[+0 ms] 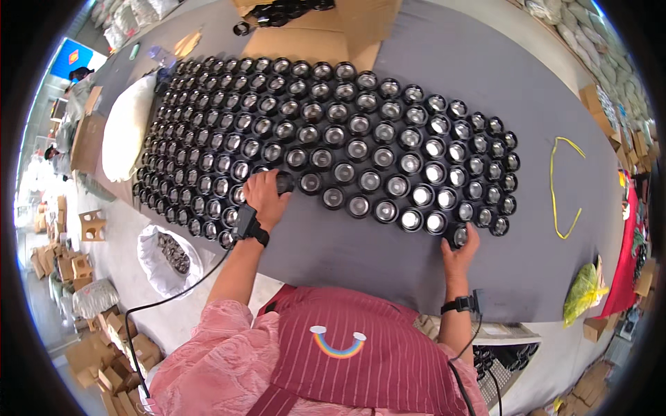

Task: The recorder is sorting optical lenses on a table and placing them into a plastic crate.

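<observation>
Rows of black round parts with shiny silvery centres (357,149) stand close together over much of the grey table (333,256). My left hand (265,197) reaches to the front edge of the rows, its fingers closed round one dark round part (284,182). The fingers and thumb hide some of that part. Farther right, my right hand (459,256) grips another black round part (458,237) between thumb and fingers, at the front right corner of the rows. Each wrist wears a black strap with a small device and cable.
An open cardboard box (305,38) with more black rings stands at the far side. A white bag (128,128) lies at the left table edge. On the floor sits a white sack (163,260) of small dark pieces. Yellow cord (553,184) and a yellow-green plastic bag (584,291) are at right.
</observation>
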`<state>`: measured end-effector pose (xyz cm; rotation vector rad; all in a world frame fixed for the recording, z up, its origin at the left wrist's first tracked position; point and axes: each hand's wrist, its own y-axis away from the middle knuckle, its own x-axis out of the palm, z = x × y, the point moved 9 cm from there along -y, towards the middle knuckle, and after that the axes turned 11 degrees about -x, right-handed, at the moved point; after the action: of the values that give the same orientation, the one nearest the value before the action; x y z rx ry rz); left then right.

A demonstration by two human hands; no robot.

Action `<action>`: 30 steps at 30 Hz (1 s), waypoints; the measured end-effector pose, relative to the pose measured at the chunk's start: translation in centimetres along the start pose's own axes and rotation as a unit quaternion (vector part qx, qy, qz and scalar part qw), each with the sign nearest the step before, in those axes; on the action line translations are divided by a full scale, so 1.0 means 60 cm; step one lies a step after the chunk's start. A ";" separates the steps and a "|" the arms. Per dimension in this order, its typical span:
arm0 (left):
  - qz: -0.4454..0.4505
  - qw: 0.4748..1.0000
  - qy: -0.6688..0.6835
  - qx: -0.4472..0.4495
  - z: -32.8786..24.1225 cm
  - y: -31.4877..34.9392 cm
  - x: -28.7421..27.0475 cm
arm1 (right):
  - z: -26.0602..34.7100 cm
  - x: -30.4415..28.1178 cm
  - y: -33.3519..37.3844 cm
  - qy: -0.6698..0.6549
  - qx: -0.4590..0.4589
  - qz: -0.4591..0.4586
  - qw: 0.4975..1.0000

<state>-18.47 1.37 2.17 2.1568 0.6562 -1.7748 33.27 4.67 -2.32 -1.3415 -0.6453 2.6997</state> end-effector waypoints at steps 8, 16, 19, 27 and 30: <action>0.058 0.980 0.190 0.026 -0.040 0.011 0.061 | 0.001 0.008 -0.001 0.013 0.025 0.019 0.999; 0.098 0.969 0.225 0.041 -0.039 0.010 0.109 | 0.050 -0.032 -0.012 0.004 0.027 -0.063 0.998; 0.101 0.970 0.223 0.013 -0.032 0.007 0.112 | 0.105 -0.023 -0.041 -0.032 -0.024 -0.061 0.997; 0.067 0.967 0.245 0.021 -0.020 0.013 0.079 | 0.083 0.063 -0.038 -0.045 0.018 0.028 0.998; 0.047 0.958 0.280 0.031 -0.052 0.036 0.039 | 0.084 0.060 -0.031 -0.035 -0.007 0.030 0.999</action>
<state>-14.39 1.40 0.42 2.7048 0.6041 -1.1388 26.87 5.47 -1.60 -1.2955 -0.6414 2.8051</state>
